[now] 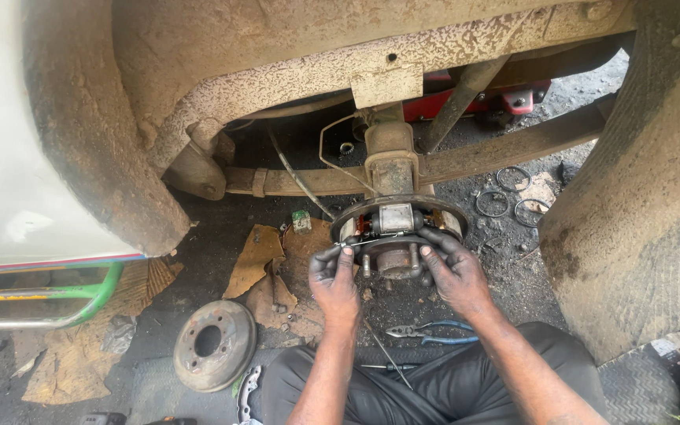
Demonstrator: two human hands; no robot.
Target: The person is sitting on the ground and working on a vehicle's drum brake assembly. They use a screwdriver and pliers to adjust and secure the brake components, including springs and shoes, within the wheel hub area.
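I look down into a muddy wheel arch at an exposed drum brake assembly on the axle end, its backing plate, shoes and studded hub in view. My left hand grips the left brake shoe and pinches a thin metal rod or spring end that runs across the top of the hub. My right hand curls round the right brake shoe, fingers hooked over its upper edge. Both hands are black with grease.
A removed rusty brake drum lies on the ground at my left. Blue-handled pliers and a thin rod lie by my lap. Several metal rings sit beyond. Leaf spring, red jack, torn cardboard, muddy fender.
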